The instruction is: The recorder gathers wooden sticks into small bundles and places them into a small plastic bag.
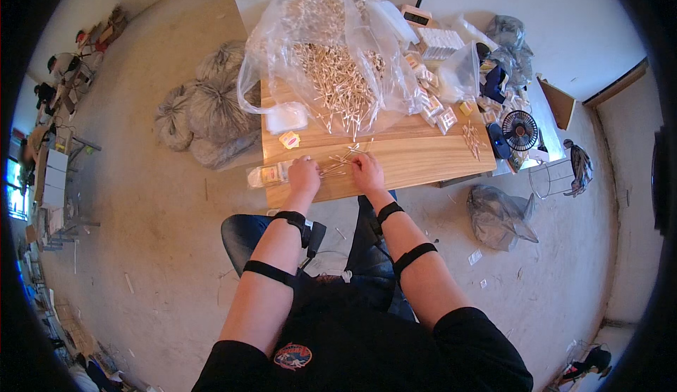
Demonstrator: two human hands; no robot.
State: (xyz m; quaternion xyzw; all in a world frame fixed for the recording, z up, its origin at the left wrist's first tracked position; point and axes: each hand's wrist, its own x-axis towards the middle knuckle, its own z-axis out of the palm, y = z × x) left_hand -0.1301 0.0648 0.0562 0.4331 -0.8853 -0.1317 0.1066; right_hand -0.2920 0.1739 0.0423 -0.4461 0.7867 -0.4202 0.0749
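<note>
On the near part of the wooden table (416,154), loose cotton swabs (334,170) lie between my two hands. My left hand (303,175) has curled fingers beside the right end of a clear plastic packet (270,175) with a yellowish label. Whatever those fingers hold is hidden under the hand. Fingers of my right hand (367,172) close on cotton swabs at the right side of the loose group. Just beyond my left hand is a small yellow-and-white label piece (289,139), and behind it a stack of clear plastic bags (286,118).
A huge open clear bag (261,53) spills a heap of swabs (338,82) across the far table. Filled packs (441,118), a few swabs (471,140) and a small black fan (520,131) stand right. Stuffed sacks (211,110) fill the floor left; a grey bag (499,216) lies right.
</note>
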